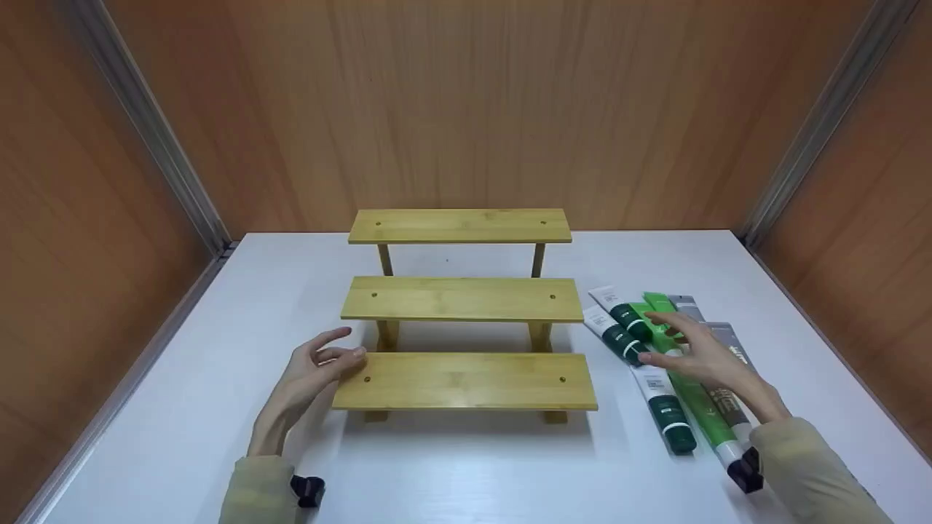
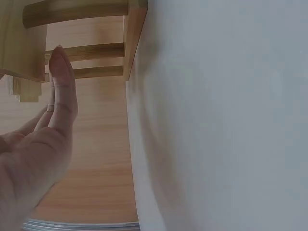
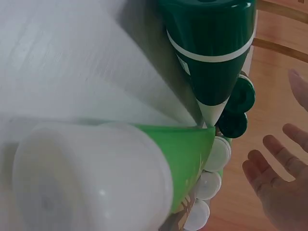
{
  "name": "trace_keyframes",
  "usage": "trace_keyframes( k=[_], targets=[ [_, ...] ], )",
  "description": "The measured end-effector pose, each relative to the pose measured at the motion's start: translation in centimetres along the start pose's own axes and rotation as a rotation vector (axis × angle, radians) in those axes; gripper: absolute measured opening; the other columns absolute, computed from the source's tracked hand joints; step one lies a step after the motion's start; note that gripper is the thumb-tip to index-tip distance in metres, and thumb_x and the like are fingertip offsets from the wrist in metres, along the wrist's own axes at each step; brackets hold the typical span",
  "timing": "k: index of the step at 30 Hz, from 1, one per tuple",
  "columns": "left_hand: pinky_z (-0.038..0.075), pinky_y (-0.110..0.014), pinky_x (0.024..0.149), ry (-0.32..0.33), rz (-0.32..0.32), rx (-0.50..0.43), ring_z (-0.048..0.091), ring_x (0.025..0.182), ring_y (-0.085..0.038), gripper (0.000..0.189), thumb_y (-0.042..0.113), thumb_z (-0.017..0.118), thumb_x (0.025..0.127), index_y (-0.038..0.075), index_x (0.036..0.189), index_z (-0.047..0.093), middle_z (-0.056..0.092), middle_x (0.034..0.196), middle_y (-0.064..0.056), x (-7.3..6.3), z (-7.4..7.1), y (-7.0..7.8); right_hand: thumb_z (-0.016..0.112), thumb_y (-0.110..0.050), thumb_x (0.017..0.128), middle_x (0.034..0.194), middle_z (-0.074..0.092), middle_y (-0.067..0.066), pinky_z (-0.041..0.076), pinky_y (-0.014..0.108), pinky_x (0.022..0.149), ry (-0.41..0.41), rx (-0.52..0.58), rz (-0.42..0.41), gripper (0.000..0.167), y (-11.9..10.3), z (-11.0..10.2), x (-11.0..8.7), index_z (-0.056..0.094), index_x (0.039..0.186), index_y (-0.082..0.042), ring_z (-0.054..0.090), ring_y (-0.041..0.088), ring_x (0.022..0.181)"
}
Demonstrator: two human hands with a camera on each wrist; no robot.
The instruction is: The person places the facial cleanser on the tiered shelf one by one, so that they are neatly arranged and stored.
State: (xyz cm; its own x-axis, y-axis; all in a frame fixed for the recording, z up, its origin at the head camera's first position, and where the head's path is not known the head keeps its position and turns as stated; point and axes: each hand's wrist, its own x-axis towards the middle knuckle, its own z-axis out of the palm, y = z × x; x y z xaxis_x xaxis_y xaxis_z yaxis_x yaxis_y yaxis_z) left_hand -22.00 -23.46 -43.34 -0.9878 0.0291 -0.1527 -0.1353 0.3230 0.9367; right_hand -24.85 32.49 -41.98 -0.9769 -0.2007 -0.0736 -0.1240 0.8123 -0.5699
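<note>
A three-step wooden rack (image 1: pixel 466 382) stands in the middle of the white table. At the left end of its lowest step is my left hand (image 1: pixel 307 375), thumb by the step's corner, fingers loosely bent. The left wrist view shows that hand (image 2: pixel 45 144) beside the step's end, not curled round it. Over a group of squeeze tubes right of the rack hovers my right hand (image 1: pixel 703 356), fingers spread and holding nothing. White tubes with dark green caps (image 1: pixel 668 418), green tubes (image 1: pixel 700 415) and grey tubes (image 1: pixel 728 400) lie there, partly overlapping and partly hidden by the hand.
Wooden panels (image 1: pixel 459 109) wall the table (image 1: pixel 451 480) at the back and both sides, with metal strips (image 1: pixel 149 131) at the corners. The rack's back step (image 1: pixel 459 225) is close to the rear panel in the head view.
</note>
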Motion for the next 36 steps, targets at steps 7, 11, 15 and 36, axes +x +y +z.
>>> trace_keyframes(
  k=[7,11,15,36],
  targets=[
    [0.053,-0.019,0.091,-0.072,0.004,-0.079,0.069,0.100,-0.008,0.069,0.027,0.074,0.093,-0.006,0.146,0.044,0.074,0.113,-0.007,0.3,-0.1,-0.2,0.075,-0.039,0.091,0.141,0.050,0.023,0.051,0.056,0.098,-0.018,0.015,-0.059,0.076,-0.1,0.5,1.4,0.042,0.151,-0.007,0.052,0.041,0.122],
    [0.056,-0.017,0.088,-0.075,-0.040,-0.160,0.070,0.100,-0.008,0.065,0.024,0.075,0.092,-0.011,0.140,0.049,0.072,0.116,-0.008,0.4,0.0,-0.1,0.077,-0.032,0.090,0.137,0.054,0.024,0.052,0.054,0.097,-0.028,0.027,-0.098,0.071,-0.1,0.7,2.0,0.046,0.147,-0.003,0.054,0.038,0.117],
    [0.058,-0.019,0.086,-0.066,-0.072,-0.212,0.070,0.099,-0.009,0.059,0.022,0.077,0.091,-0.013,0.133,0.055,0.069,0.117,-0.009,0.5,0.3,-0.1,0.077,-0.027,0.090,0.134,0.056,0.025,0.052,0.055,0.097,-0.032,0.015,-0.109,0.066,-0.1,0.9,2.6,0.049,0.143,0.000,0.056,0.038,0.115],
    [0.059,-0.021,0.084,-0.092,-0.077,-0.245,0.071,0.094,-0.010,0.047,0.018,0.077,0.090,-0.012,0.122,0.063,0.071,0.105,-0.004,0.6,0.6,-0.3,0.078,-0.020,0.088,0.133,0.059,0.025,0.051,0.051,0.095,0.012,0.006,0.061,0.054,-0.1,2.1,3.8,0.060,0.136,-0.003,0.059,0.034,0.112]
  ],
)
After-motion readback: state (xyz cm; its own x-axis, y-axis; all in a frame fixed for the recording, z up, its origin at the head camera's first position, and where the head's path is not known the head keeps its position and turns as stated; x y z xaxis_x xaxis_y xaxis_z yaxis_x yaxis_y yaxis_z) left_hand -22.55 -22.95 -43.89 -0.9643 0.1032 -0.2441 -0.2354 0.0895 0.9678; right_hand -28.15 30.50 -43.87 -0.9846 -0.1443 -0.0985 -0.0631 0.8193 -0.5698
